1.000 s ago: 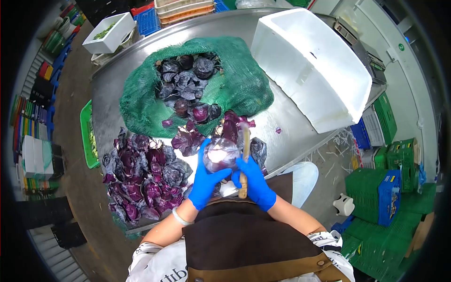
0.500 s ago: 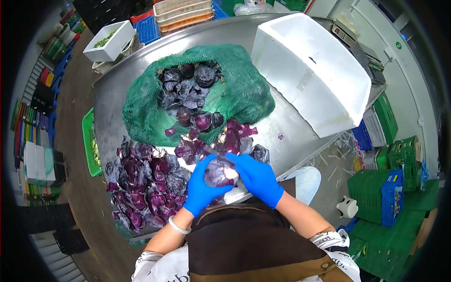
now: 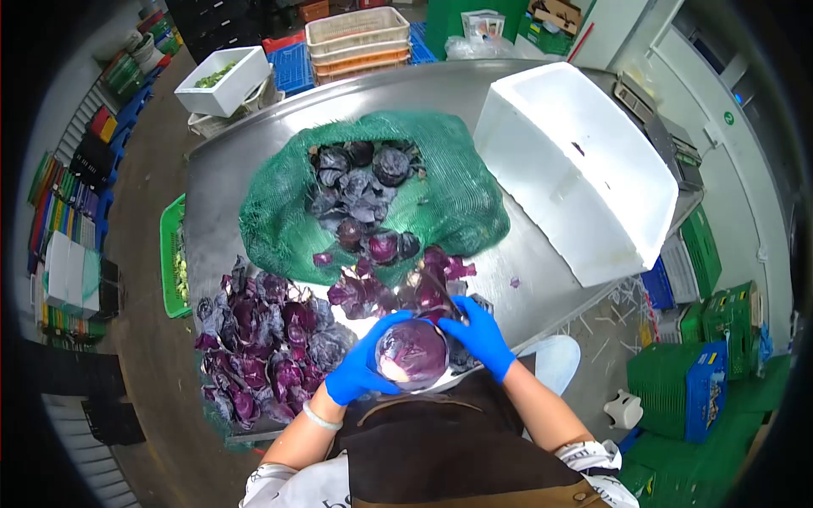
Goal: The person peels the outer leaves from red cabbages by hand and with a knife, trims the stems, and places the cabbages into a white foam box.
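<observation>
A round red cabbage (image 3: 412, 356), with a pale patch at its lower left, rests in my left hand (image 3: 366, 364), whose fingers curl around its left side. My right hand (image 3: 481, 337) is closed at the cabbage's upper right. From its fingers a dark, narrow blade, apparently a knife (image 3: 444, 295), points up and left; its handle is hidden. Loose purple leaves (image 3: 364, 292) lie just beyond my hands. To the left spreads a big heap of peeled cabbage leaves (image 3: 262, 339). Ahead, a green mesh sack (image 3: 457, 182) lies open with several dark cabbages (image 3: 391, 166) inside.
A large white foam box (image 3: 584, 169) stands at the right of the metal table (image 3: 220, 186). Stacked crates (image 3: 356, 38) and a small white box of greens (image 3: 222, 80) are beyond the far edge. A green basket (image 3: 174, 262) sits left; green crates (image 3: 669, 381) stand right.
The cabbage has turned, showing a smoother purple side. My right hand has drawn away to the right, with the blade now pointing up beside the cabbage. The camera view has tilted slightly upward.
</observation>
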{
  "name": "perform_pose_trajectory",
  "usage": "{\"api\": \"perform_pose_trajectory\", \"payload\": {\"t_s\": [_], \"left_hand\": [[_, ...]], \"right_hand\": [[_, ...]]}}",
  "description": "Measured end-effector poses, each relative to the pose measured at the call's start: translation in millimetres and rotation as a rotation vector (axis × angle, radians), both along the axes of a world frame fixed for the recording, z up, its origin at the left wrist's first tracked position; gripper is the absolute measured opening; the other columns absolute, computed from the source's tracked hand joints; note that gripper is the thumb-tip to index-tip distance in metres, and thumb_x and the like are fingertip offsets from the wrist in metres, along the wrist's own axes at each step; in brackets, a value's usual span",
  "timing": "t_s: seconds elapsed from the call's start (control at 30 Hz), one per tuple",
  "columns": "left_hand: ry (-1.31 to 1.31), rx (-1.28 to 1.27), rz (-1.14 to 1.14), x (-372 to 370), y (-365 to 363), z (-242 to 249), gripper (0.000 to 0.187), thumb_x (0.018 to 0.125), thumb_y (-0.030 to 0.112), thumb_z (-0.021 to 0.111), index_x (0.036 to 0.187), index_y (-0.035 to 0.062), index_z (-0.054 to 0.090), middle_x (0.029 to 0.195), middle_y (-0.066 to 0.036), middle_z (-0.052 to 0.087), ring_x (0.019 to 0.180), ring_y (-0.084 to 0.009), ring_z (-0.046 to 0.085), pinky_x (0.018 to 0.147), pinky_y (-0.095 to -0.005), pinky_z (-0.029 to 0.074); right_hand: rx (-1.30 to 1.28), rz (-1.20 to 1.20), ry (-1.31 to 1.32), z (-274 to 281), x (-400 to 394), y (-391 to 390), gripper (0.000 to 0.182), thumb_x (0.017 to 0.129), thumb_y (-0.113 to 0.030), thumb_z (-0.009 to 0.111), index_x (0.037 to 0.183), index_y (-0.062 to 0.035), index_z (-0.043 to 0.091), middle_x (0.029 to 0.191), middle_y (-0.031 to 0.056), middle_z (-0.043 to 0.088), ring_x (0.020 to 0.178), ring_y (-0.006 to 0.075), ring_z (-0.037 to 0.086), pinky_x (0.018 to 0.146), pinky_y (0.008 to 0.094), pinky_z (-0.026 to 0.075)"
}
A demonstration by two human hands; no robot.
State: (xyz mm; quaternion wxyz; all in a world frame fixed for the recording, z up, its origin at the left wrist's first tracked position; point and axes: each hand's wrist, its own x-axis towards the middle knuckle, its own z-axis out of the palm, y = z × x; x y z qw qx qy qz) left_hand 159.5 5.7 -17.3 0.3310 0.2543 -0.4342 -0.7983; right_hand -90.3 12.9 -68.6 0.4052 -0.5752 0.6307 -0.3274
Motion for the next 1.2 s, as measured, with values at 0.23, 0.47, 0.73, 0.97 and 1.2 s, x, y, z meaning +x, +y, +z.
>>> {"api": "perform_pose_trajectory", "payload": {"t_s": [0.23, 0.47, 0.73, 0.97, 1.2], "left_hand": [[-0.161, -0.118, 0.101, -15, -10, 10, 0.104, 0.064, 0.013, 0.085, 0.147, 0.0089, 0.024, 0.142, -0.012, 0.039, 0.133, -0.0245, 0.039, 0.110, -0.0390, 0.034], [-0.357, -0.137, 0.160, -21, -3, -13, 0.090, 0.068, 0.016, 0.085, 0.143, 0.0072, 0.036, 0.138, -0.012, 0.044, 0.129, -0.0249, 0.043, 0.109, -0.0372, 0.035], [0.062, 0.001, 0.242, -15, -4, -5, 0.104, 0.066, 0.023, 0.085, 0.150, 0.0104, 0.025, 0.149, -0.015, 0.035, 0.138, -0.0282, 0.034, 0.114, -0.0419, 0.028], [0.185, 0.400, 0.092, -22, -3, -15, 0.079, 0.091, 0.045, 0.056, 0.150, 0.0077, 0.018, 0.150, -0.016, 0.030, 0.138, -0.0329, 0.031, 0.114, -0.0502, 0.026], [-0.217, -0.073, 0.005, -19, -10, 9, 0.106, 0.064, 0.011, 0.084, 0.150, 0.0090, 0.022, 0.144, -0.012, 0.038, 0.133, -0.0253, 0.038, 0.112, -0.0385, 0.030]], "right_hand": [[0.081, -0.024, -0.265, 70, 19, 11, 0.036, 0.083, -0.026, 0.073, 0.109, -0.0021, 0.063, 0.092, 0.0084, 0.067, 0.083, 0.0129, 0.061, 0.076, 0.0290, 0.049], [0.014, 0.135, -0.003, 78, 16, 3, 0.031, 0.082, -0.028, 0.072, 0.100, -0.0033, 0.066, 0.082, 0.0136, 0.065, 0.071, 0.0204, 0.063, 0.068, 0.0319, 0.050], [0.060, -0.058, 0.080, 25, -14, -9, 0.042, 0.078, -0.030, 0.075, 0.112, -0.0062, 0.064, 0.088, 0.0135, 0.067, 0.075, 0.0209, 0.065, 0.069, 0.0318, 0.050], [-0.012, 0.078, -0.349, 63, 27, 4, 0.067, 0.076, -0.024, 0.081, 0.132, -0.0014, 0.052, 0.111, 0.0081, 0.066, 0.091, 0.0105, 0.062, 0.081, 0.0284, 0.050], [0.547, 0.022, -0.579, 52, 9, 7, 0.044, 0.082, -0.034, 0.075, 0.110, -0.0010, 0.066, 0.084, 0.0026, 0.064, 0.074, 0.0075, 0.059, 0.064, 0.0257, 0.048]]}}
